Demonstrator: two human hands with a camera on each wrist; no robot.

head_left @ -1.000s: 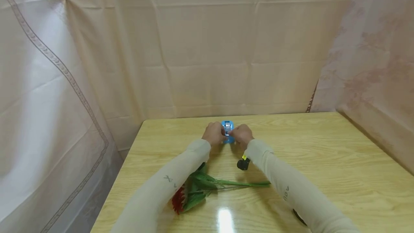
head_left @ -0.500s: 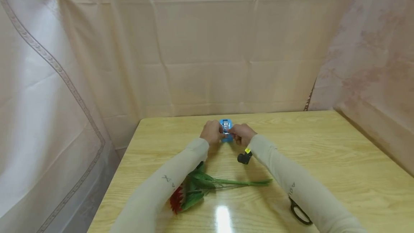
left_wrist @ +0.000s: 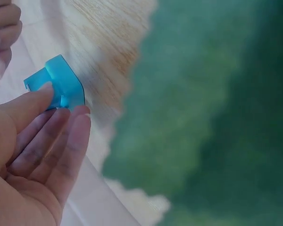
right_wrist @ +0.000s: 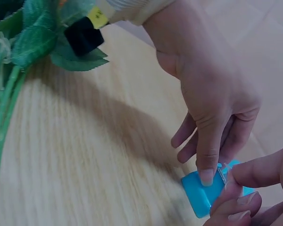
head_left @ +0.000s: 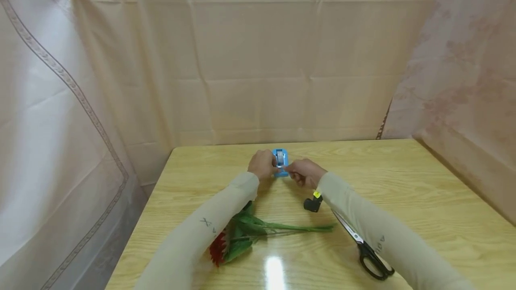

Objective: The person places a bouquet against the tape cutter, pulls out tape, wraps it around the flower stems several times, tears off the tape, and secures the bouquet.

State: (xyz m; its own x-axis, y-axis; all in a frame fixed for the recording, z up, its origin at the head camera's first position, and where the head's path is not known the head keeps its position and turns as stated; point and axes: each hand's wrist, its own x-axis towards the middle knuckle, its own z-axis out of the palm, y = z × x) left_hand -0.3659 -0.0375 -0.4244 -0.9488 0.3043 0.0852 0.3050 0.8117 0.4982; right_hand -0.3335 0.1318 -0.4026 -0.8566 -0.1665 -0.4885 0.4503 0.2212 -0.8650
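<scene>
A blue tape dispenser (head_left: 280, 152) with a roll of clear tape stands near the table's back edge. My left hand (head_left: 262, 164) holds it from the left side. In the left wrist view the left thumb lies on the dispenser (left_wrist: 70, 87), with the fingers on its other side. My right hand (head_left: 307, 172) is at the dispenser's front right. The right wrist view shows the right hand's (right_wrist: 262, 188) thumb and forefinger pinched together at the toothed cutter, apparently on the tape end; the clear tape itself is hard to make out.
A red artificial flower (head_left: 218, 249) with green leaves and stems lies in front of the left forearm. Black-handled scissors (head_left: 368, 254) lie beside the right forearm, partly under it. A curtain (head_left: 258, 79) hangs behind the table (head_left: 403, 182).
The right hand has drawn slightly towards the front and right, away from the roll. The right forearm has shifted right, uncovering the scissors. The left hand still holds the tape dispenser.
</scene>
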